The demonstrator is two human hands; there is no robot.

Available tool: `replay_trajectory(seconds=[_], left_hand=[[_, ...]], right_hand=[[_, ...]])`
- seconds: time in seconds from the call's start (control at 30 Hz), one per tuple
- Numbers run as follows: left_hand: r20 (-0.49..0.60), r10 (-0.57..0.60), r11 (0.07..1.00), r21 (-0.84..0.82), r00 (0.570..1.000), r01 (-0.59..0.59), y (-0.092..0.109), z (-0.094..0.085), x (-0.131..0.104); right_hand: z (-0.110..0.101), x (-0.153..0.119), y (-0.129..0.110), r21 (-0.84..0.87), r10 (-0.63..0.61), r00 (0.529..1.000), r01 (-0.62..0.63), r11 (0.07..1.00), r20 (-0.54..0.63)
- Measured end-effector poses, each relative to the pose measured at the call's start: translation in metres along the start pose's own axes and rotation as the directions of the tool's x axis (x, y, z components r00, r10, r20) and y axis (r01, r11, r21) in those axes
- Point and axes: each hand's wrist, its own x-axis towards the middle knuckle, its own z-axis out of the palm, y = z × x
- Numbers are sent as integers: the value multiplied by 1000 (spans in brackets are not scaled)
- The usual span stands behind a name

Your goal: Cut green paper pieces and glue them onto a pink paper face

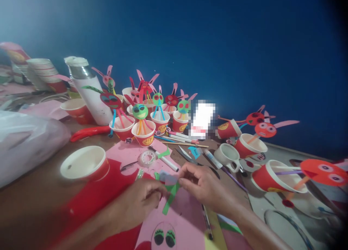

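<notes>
Over the pink paper [187,210], my right hand [197,181] pinches the upper end of a green paper strip [170,202]. My left hand [145,197] is closed, its fingertips on the left side of the same green paper, partly hiding it. Just beyond my fingers lie more green scraps and a bluish translucent piece [166,176]. Below the hands, two green-and-black paper eyes [165,238] lie within a drawn outline on the pink sheet. A tape roll [147,158] and a white marker [167,161] lie beyond my hands; a black pen [207,222] rests near my right wrist.
Paper cups [144,134] with paper-faced, straw-limbed figures stand at the back; others [250,146] stand at right. Around them are an empty cup [85,163], a white mug [227,155], scissors [187,155], a glue tube [213,159], a jug [88,90] and a plastic bag [29,144].
</notes>
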Motion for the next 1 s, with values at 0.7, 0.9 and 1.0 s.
replay_trajectory(seconds=[0.7,0.9,1.0], left_hand=[[-163,-89,957,-287,983,38,-2,-1,14],[-277,-66,921,-386,959,-48,-3,-2,14],[-291,-83,904,-424,953,-51,-2,-2,13]], right_hand=[[30,8,17,-52,-99,992,96,994,-73],[38,6,13,-415,-138,990,124,901,-2],[41,7,12,-485,-89,996,83,871,10]])
